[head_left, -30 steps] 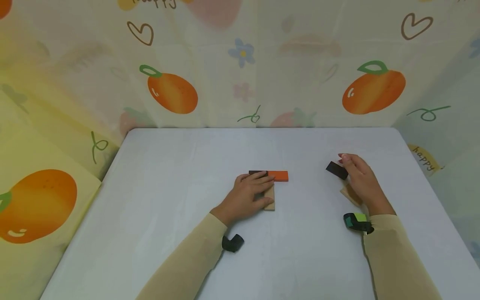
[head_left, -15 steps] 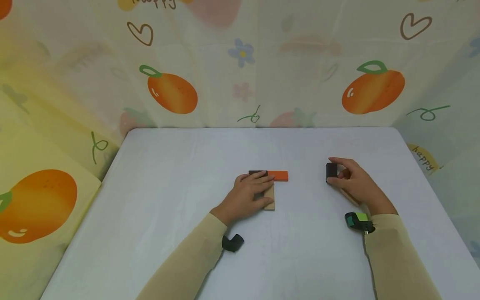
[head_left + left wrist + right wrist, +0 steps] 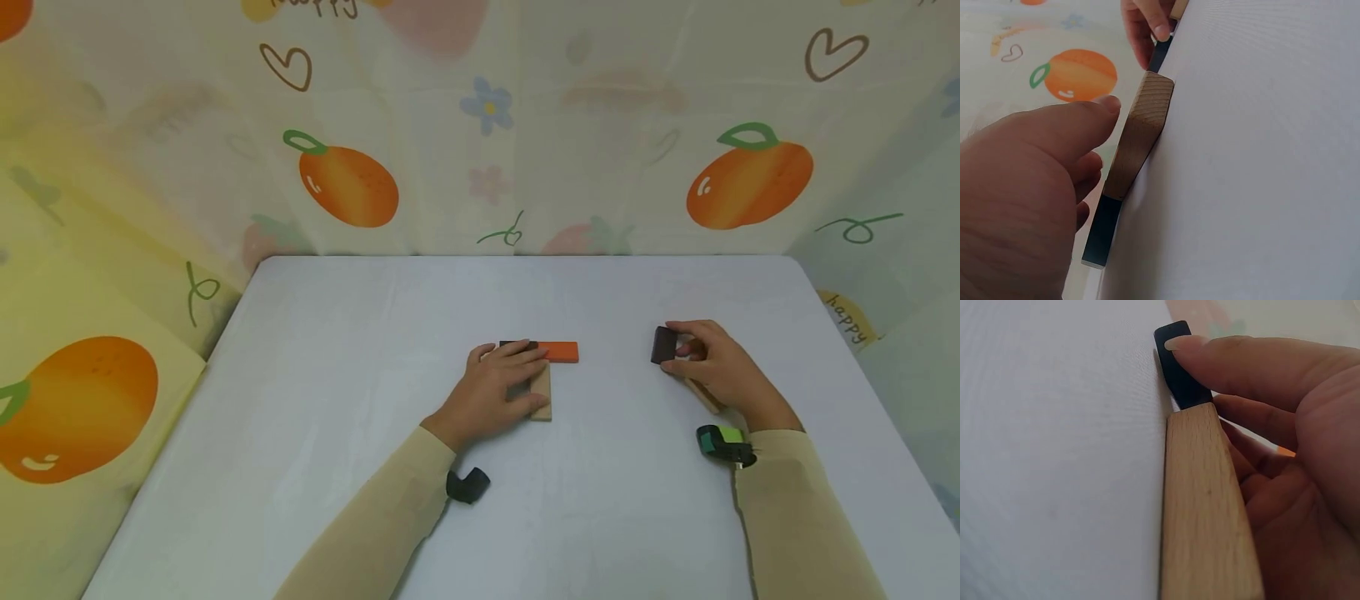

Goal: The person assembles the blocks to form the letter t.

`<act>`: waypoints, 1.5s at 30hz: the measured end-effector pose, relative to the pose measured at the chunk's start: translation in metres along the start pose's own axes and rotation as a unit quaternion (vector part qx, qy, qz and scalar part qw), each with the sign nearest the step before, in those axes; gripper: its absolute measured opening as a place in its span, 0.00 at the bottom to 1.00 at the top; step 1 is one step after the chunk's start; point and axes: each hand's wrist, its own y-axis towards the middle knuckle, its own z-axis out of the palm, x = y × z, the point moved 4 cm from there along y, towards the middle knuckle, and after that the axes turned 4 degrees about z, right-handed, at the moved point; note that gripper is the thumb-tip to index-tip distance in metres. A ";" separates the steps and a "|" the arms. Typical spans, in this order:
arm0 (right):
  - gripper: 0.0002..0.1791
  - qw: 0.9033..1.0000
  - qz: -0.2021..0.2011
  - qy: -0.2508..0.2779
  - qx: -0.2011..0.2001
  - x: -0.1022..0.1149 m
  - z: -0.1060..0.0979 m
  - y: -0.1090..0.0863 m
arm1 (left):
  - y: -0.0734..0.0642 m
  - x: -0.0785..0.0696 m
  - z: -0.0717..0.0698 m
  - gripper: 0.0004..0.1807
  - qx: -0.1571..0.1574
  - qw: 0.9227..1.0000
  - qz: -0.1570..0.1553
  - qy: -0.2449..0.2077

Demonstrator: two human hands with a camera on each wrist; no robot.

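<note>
Pinching the dark block (image 3: pixel 663 344) by its upper and lower ends between thumb and fingers, the right hand (image 3: pixel 727 371) occupies the right side of the head view. The pale bar (image 3: pixel 707 397) lies diagonally below that block, partly covered by the right hand. At centre, the left hand (image 3: pixel 495 396), fingers extended and slightly spread, rests over the black block (image 3: pixel 516 344) and the wooden block (image 3: pixel 542 400). The orange block (image 3: pixel 561 352) adjoins the black block on its picture-right side. All parts are on or just above the desk (image 3: pixel 225 467). The left hand covers much of the black block; its contact with each part cannot be confirmed.

In the left wrist view, the thumb is near the wooden block's upper end, and the black block continues its line at lower left. The orange block is not distinguishable. The right hand is cropped at the top edge.

In the right wrist view, the thumb presses the dark block's face at upper centre. The pale bar runs out of the bottom edge. Contact between block and bar is unclear.

Handling, as judged: light, stiff, not fragile; smooth painted faces may slip. Grip the dark block across its opposite ends.
</note>
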 end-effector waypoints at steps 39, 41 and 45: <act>0.38 0.996 -0.037 0.055 -0.056 0.053 0.020 0.008 | -0.001 0.000 -0.001 0.35 0.023 1.000 -0.017 -0.009; 0.37 0.996 -0.042 0.053 -0.053 0.055 0.024 0.010 | -0.001 0.000 -0.001 0.35 0.024 1.000 -0.019 -0.006; 0.36 0.997 -0.046 0.050 -0.048 0.057 0.031 0.013 | -0.001 0.001 -0.001 0.34 0.028 0.999 -0.022 -0.001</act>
